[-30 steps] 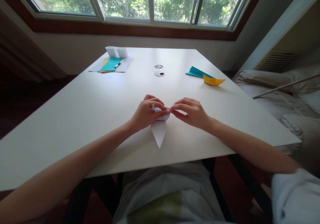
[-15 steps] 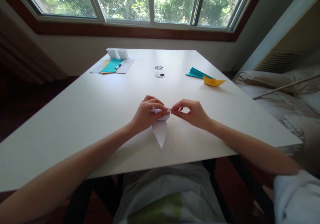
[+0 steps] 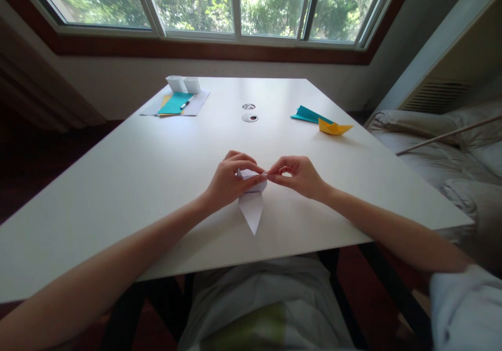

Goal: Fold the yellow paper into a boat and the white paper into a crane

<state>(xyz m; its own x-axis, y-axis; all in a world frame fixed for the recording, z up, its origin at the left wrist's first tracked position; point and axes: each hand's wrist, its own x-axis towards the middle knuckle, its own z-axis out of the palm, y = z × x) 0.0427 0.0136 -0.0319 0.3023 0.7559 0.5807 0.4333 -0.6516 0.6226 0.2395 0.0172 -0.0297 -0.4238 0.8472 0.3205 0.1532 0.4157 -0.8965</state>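
Observation:
A folded piece of white paper is held just above the near part of the table, its pointed end toward me. My left hand grips its upper part from the left, thumb below and fingers over the top. From the right, my right hand pinches a small corner of the same paper between thumb and forefinger. The fingertips of both hands meet at that corner, which they partly hide.
The white table carries a yellow paper boat and a folded teal paper at right. At far left lie teal sheets, a pen and white folded paper pieces. A padded seat stands beyond the right edge.
My right hand's fingers have drawn closer together at the paper's corner. The paper's pointed end has dipped very slightly toward me. My left hand keeps its hold.

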